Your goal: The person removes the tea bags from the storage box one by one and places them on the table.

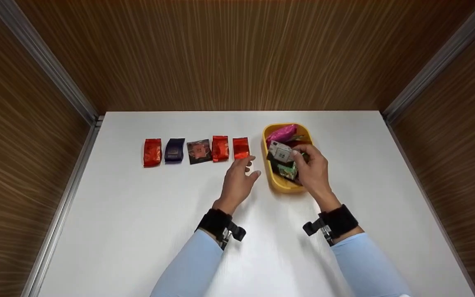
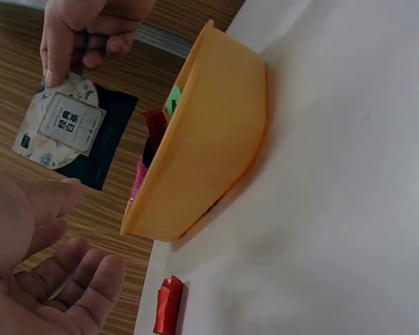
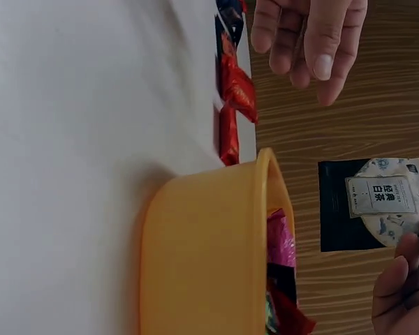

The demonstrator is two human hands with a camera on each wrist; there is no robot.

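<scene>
Five packets already lie in a row on the white table: a red packet, a dark blue one, a dark printed one and two more red packets. The left hand hovers beside the last of them, fingers relaxed, holding nothing. The right hand pinches a black and white packet above the yellow bowl. Several packets, one of them pink, remain in the bowl, so I judge the work is perhaps half done.
</scene>
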